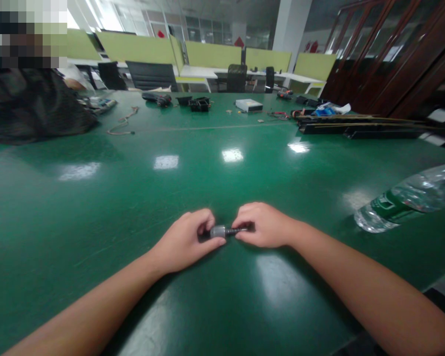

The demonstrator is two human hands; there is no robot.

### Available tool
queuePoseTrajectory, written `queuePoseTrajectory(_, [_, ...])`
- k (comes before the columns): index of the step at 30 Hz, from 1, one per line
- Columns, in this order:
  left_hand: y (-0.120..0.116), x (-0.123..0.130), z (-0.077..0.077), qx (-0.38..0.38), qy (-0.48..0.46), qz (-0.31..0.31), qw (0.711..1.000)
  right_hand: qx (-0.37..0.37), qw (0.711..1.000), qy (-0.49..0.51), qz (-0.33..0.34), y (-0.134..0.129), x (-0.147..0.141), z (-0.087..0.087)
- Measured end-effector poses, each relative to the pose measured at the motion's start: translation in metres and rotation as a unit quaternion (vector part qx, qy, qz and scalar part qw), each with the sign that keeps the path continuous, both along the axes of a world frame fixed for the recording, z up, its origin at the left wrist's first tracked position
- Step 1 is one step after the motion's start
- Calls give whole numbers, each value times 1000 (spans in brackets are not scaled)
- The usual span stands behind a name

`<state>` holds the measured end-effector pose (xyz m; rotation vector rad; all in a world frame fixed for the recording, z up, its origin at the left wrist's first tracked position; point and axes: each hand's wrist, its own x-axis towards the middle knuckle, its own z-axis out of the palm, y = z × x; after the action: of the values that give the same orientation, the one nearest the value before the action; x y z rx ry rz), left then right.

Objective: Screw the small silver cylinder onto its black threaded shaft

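Note:
A small grey metal cylinder [218, 231] with a dark, spring-like threaded shaft [230, 231] lies low over the green table [193, 183], in front of me. My left hand [189, 240] curls around the cylinder end, thumb below it and bent fingers above. From the right, my right hand [263, 225] pinches the thin end of the shaft between thumb and fingers. The tip of the shaft is partly hidden by the right fingers. Both hands rest close to the tabletop, a short gap apart.
A clear plastic bottle [411, 198] with a green label lies at the right. Black rails [356, 124], a silver-grey box [248, 105], black parts [199, 104] and a cable [122, 126] are farther back. A person in dark clothing [33, 104] is at the far left.

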<state>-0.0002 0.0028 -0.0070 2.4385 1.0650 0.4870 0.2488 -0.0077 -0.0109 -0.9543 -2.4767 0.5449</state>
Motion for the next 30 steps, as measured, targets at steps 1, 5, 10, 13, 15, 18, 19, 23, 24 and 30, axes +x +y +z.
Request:
queuePoseTrajectory(1, [0,0,0,0,1,2,1000,-1,1000,-1,-1,0,1,0])
queuePoseTrajectory(5, [-1,0,0,-12,4,13,1000,-13,1000,-6,-9,1,6,2])
queuePoseTrajectory(10, [-1,0,0,-13,-12,-8,1000,-25,1000,-7,-16,0,8,3])
queuePoseTrajectory(13, [0,-1,0,-16,-23,-9,1000,-30,999,-8,-22,0,8,4])
queuePoseTrajectory(15, [0,-1,0,-16,-26,-10,1000,-31,999,-11,-25,0,8,4])
queuePoseTrajectory(18, [1,-1,0,-16,-26,-11,999,-30,999,-13,-26,1,9,4])
queuePoseTrajectory(19, [1,-1,1,-16,-26,-10,999,-29,999,-12,-27,1,10,4])
queuePoseTrajectory(23, [0,1,3,-20,-25,-6,999,-37,999,-9,-31,3,16,5])
queuePoseTrajectory(24, [0,1,3,-21,-24,-5,999,-42,998,-12,-35,4,18,6])
queuePoseTrajectory(30, [-1,2,4,-25,-25,-3,999,-84,994,-33,-61,7,34,14])
